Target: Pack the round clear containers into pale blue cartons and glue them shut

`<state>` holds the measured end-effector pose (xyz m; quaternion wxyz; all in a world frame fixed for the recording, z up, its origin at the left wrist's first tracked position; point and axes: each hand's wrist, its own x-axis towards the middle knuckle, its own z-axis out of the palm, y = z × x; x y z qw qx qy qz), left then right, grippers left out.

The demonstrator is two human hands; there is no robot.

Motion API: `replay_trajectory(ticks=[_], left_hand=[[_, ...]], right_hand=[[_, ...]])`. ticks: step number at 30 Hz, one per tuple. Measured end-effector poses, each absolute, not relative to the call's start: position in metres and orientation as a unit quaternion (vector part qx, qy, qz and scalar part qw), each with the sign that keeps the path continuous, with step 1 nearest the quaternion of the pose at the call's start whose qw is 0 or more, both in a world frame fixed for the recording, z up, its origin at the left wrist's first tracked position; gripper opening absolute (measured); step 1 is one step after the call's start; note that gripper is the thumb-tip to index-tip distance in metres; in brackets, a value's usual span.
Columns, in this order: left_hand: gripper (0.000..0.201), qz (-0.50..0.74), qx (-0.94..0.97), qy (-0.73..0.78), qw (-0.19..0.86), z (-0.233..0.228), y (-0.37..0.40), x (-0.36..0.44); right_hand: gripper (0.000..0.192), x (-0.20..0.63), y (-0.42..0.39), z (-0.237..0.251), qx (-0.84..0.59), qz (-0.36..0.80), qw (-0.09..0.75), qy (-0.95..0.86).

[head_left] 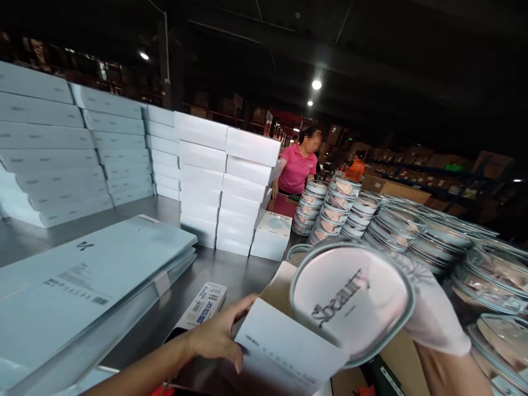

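Nearest the lens, the right hand [429,313] (in a white glove) grips a round tin [352,300] from behind, fingers wrapped over its far rim; the tin is tilted so its printed lid faces the camera; it hangs above and just right of an open white box [284,352]. Left hand [220,335] rests on that box, thumb and fingers pinching the raised flap at its left edge, holding it open; the bare forearm runs in from the lower left.

Tin to box is the relation that matters: the tin sits up and to the right of the box mouth, overlapping its upper right corner in view; its flat face stands nearly upright, while the box lies flat on the steel table [214,269]. Right hand is on the tin; left is nearer the box.

Just beyond the left hand lies a small labelled packet [204,303]; left of it, 1 stack of flat folded cartons [91,275]. Behind, white boxes [231,187] are piled in walls; 1 lone box [272,234] stands beside them. On the right, stacks of tins [330,212] crowd the table. A person in a pink shirt [297,168] works at the far end.
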<state>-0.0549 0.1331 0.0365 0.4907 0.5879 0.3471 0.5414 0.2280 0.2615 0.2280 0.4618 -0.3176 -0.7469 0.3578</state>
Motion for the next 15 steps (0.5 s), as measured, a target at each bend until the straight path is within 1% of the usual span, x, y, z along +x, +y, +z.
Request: replay_trajectory(ticks=[2, 3, 4, 5, 7, 9, 10, 12, 13, 14, 15], left_hand=[[0.108, 0.544, 0.583, 0.362, 0.483, 0.033, 0.123, -0.052], [0.109, 0.546, 0.58, 0.372, 0.477, 0.031, 0.119, -0.051], [0.112, 0.55, 0.574, 0.386, 0.469, 0.028, 0.114, -0.05], [0.116, 0.554, 0.565, 0.401, 0.462, 0.024, 0.109, -0.048], [0.125, 0.561, 0.542, 0.43, 0.454, 0.018, 0.099, -0.046], [0.131, 0.574, 0.521, 0.444, 0.448, 0.013, 0.089, -0.043], [0.13, 0.586, 0.517, 0.446, 0.436, 0.012, 0.084, -0.042], [0.121, 0.612, 0.529, 0.447, 0.382, 0.013, 0.076, -0.038], [0.111, 0.619, 0.545, 0.446, 0.346, 0.015, 0.073, -0.035], [0.097, 0.621, 0.562, 0.45, 0.309, 0.017, 0.07, -0.031], [0.082, 0.616, 0.576, 0.459, 0.28, 0.019, 0.069, -0.027]], right_hand=[[0.038, 0.216, 0.23, 0.215, -0.295, 0.394, 0.409, -0.769], [0.036, 0.214, 0.217, 0.204, -0.283, 0.389, 0.392, -0.784], [0.036, 0.214, 0.207, 0.189, -0.276, 0.372, 0.398, -0.791], [0.038, 0.215, 0.2, 0.172, -0.276, 0.349, 0.426, -0.788], [0.041, 0.221, 0.192, 0.131, -0.278, 0.319, 0.522, -0.741], [0.038, 0.223, 0.188, 0.092, -0.245, 0.352, 0.571, -0.7], [0.042, 0.222, 0.185, 0.075, -0.23, 0.384, 0.568, -0.691], [0.063, 0.215, 0.176, 0.05, -0.228, 0.445, 0.535, -0.681], [0.07, 0.21, 0.17, 0.042, -0.242, 0.468, 0.515, -0.676], [0.072, 0.206, 0.165, 0.037, -0.262, 0.48, 0.503, -0.669], [0.069, 0.201, 0.159, 0.033, -0.282, 0.481, 0.498, -0.664]])
